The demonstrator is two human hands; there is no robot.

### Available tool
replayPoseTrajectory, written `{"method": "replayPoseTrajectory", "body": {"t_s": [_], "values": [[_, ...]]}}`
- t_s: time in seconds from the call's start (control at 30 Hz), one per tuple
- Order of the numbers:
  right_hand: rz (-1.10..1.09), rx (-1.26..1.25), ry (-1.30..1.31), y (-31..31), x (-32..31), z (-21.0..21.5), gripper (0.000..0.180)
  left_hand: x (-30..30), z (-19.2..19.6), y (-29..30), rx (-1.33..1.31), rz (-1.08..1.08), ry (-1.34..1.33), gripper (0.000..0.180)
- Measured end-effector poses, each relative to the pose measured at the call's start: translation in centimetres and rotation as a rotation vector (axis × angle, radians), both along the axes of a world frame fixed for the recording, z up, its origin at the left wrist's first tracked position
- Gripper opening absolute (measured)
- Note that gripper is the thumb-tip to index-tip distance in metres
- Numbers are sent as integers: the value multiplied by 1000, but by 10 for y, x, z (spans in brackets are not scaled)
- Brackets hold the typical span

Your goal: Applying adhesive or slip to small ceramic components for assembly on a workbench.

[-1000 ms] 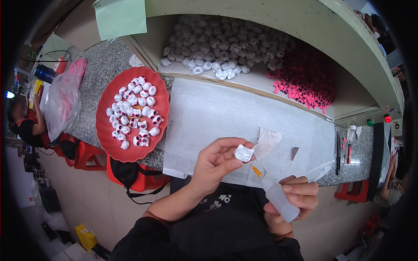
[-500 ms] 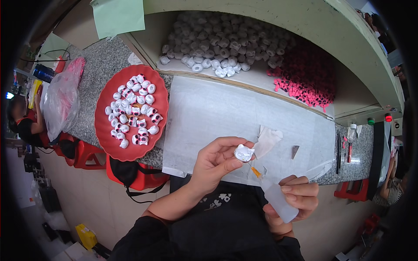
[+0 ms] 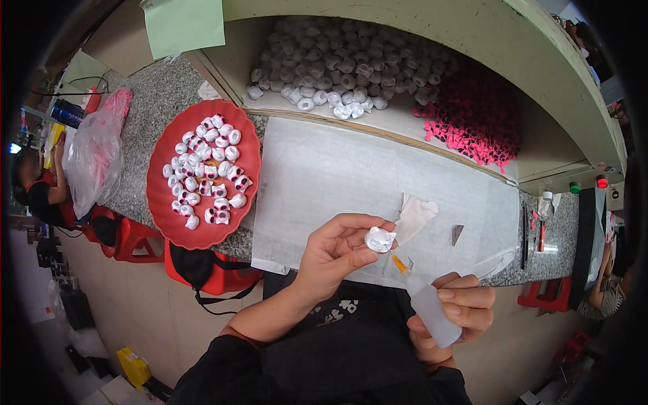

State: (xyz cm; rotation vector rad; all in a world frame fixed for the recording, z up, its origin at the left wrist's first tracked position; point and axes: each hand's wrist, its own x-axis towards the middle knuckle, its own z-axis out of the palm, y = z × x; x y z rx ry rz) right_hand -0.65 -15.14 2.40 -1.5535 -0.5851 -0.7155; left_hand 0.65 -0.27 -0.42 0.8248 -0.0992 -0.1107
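Between the thumb and fingers of my left hand (image 3: 339,251) is a small white cat-head piece (image 3: 379,239), its eared face turned up. My right hand (image 3: 461,307) is closed around a translucent white squeeze bottle (image 3: 434,316) with an orange needle tip (image 3: 399,264). The tip points up and left at the cat head's lower right edge; whether the fine needle touches it I cannot tell. Both hands are above the front edge of a white paper sheet (image 3: 324,182). A crumpled white tissue (image 3: 416,217) lies just beyond the piece.
At left stands a red scalloped plate (image 3: 158,202) of white heads, some with pink-and-black parts. The shelf (image 3: 398,128) ahead holds piled white heads (image 3: 351,67) and pink pieces (image 3: 472,135). A dark triangular scrap (image 3: 457,235) lies on the paper. A co-worker (image 3: 50,189) sits far left.
The cat head in my left hand has tilted and shifted very slightly right. The bottle has barely moved in my right hand.
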Motion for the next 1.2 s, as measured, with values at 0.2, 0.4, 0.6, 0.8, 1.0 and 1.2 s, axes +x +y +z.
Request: {"method": "replayPoseTrajectory", "body": {"t_s": [0.2,0.4,0.6,0.8,1.0,1.2], "values": [[34,-9,34,-1,-2,1,42,0,0,-2,-14,24,3,32],[-32,18,31,2,-2,1,41,0,-2,0,17,11,-2,33],[-20,0,31,2,-1,0,42,-1,-2,-1,68,45,-40,32],[15,-2,28,3,0,1,42,-1,-2,1,189,45,-181,32],[45,-19,47,0,0,2,40,0,-3,3,271,60,-174,31],[51,-117,73,-8,6,5,41,3,-1,2,245,125,-150,31]]}}
